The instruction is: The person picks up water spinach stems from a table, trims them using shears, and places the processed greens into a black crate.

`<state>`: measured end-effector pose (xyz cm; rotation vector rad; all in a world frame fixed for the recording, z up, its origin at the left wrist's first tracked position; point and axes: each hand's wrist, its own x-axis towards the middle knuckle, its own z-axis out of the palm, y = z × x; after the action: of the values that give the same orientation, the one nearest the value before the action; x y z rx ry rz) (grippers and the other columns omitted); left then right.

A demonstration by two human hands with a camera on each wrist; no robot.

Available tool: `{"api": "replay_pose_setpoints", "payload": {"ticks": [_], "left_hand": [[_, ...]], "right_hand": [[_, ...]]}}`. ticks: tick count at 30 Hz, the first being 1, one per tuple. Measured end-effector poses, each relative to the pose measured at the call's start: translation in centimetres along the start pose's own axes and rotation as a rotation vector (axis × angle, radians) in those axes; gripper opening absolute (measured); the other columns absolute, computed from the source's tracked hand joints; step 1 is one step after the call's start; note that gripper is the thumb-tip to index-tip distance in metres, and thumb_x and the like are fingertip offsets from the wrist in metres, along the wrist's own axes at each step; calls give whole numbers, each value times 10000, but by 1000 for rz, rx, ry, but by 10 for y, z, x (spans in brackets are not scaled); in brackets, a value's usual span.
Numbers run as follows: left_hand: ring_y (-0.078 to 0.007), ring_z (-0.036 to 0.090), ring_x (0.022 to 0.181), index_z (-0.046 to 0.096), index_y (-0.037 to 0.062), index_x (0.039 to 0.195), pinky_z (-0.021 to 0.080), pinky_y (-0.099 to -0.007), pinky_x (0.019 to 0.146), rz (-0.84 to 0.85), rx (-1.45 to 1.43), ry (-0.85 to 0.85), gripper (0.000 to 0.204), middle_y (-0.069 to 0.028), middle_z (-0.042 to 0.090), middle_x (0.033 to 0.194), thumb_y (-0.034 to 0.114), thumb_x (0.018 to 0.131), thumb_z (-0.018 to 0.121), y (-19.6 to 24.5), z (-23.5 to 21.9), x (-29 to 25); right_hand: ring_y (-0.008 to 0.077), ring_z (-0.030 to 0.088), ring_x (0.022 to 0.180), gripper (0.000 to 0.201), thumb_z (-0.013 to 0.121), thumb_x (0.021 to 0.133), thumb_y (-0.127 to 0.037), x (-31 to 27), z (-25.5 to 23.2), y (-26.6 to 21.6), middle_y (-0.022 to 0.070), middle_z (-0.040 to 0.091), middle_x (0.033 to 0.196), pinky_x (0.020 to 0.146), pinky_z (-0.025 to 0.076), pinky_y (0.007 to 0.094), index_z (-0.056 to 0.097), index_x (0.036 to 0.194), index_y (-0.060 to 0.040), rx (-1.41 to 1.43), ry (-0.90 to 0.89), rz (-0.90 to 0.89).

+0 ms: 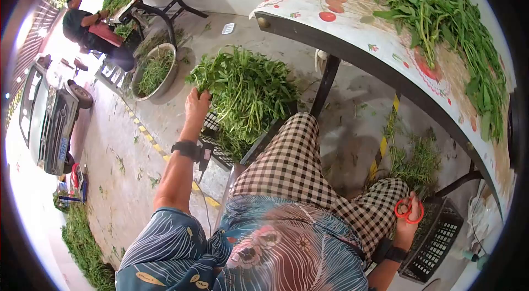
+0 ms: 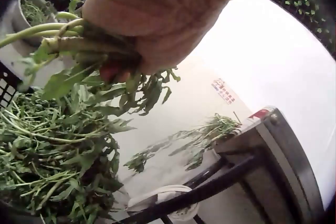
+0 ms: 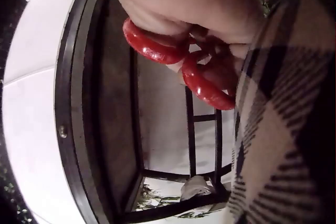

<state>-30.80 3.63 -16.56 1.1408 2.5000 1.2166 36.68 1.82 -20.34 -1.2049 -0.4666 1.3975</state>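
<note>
My left hand (image 1: 196,108) grips a bunch of leafy green stems (image 1: 206,73) at the left edge of a large leafy heap (image 1: 248,92), which fills a black crate (image 1: 217,153). In the left wrist view the left hand (image 2: 157,19) has its fingers curled round the thick stems (image 2: 68,43), with the heap (image 2: 58,155) below. My right hand (image 1: 406,219) holds red-handled scissors (image 1: 409,211) beside my right knee. The right wrist view shows the hand (image 3: 194,3) with fingers at the red loops (image 3: 157,50); the blades are hidden.
A table (image 1: 352,32) with a patterned cover and greens stands at the right. An empty-looking black crate (image 1: 435,241) sits below it. A round tub (image 1: 175,73) of greens, a seated person (image 1: 91,29), another table and a parked car (image 1: 52,120) are at the left.
</note>
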Motion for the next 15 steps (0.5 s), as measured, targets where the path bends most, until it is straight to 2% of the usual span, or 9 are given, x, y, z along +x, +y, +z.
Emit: {"api": "replay_pose_setpoints", "payload": {"ticks": [1, 2, 5, 6, 7, 9, 11, 15], "left_hand": [[-267, 605, 622, 530, -18, 836, 462, -379, 612, -25, -11, 16, 222, -159, 607, 670, 198, 795, 557, 7, 2, -4], [-324, 606, 701, 542, -7, 901, 458, -406, 667, -74, -19, -8, 226, -183, 620, 734, 196, 801, 560, 14, 1, -8], [-380, 586, 797, 539, 9, 983, 449, -429, 715, 131, 120, 109, 259, -210, 620, 820, 205, 815, 567, -6, 21, -11], [-404, 566, 849, 528, 25, 1045, 440, -441, 738, 76, 110, 62, 296, -222, 610, 880, 225, 829, 569, 6, 24, -20], [-407, 568, 835, 528, 34, 1041, 441, -446, 723, 173, 155, 125, 289, -223, 609, 868, 221, 827, 575, 2, 33, -24], [-407, 570, 828, 519, 48, 1055, 443, -452, 709, 171, 115, 59, 300, -222, 609, 868, 216, 816, 587, 3, 49, -33], [-400, 580, 844, 513, 66, 1068, 448, -460, 708, 126, 133, -108, 308, -223, 610, 884, 201, 802, 589, -22, 76, -33], [-378, 578, 928, 521, 68, 1031, 461, -467, 765, -98, 532, -506, 282, -202, 612, 960, 204, 789, 574, -51, 119, -32]], "right_hand": [[72, 461, 572, 287, 580, 883, -239, 1, -4, 2, 39, 536, 773, 476, 382, 211, 561, 1072, -24, -9, 3, -8], [74, 474, 574, 290, 582, 882, -241, 3, -9, 5, 41, 546, 778, 478, 387, 210, 563, 1072, -23, -21, 8, -16], [85, 512, 578, 306, 593, 873, -254, 1, 0, 2, 46, 571, 793, 485, 403, 211, 573, 1067, -18, -54, 5, -38], [87, 511, 577, 307, 594, 872, -253, 0, 1, 2, 45, 571, 793, 485, 403, 213, 573, 1068, -17, -63, 7, -39], [88, 511, 576, 309, 594, 872, -253, 0, 2, 2, 45, 571, 792, 484, 404, 215, 573, 1068, -16, -70, 10, -41], [89, 489, 602, 336, 596, 864, -259, 0, 3, 0, 46, 560, 790, 505, 399, 219, 553, 1095, -19, -92, -11, -21], [90, 478, 620, 354, 598, 860, -265, 1, 6, -2, 46, 556, 790, 518, 400, 223, 542, 1108, -18, -121, -15, -12], [95, 483, 637, 377, 601, 860, -282, 4, 10, -1, 41, 566, 786, 524, 402, 230, 540, 1105, -1, -180, -2, -25]]}}
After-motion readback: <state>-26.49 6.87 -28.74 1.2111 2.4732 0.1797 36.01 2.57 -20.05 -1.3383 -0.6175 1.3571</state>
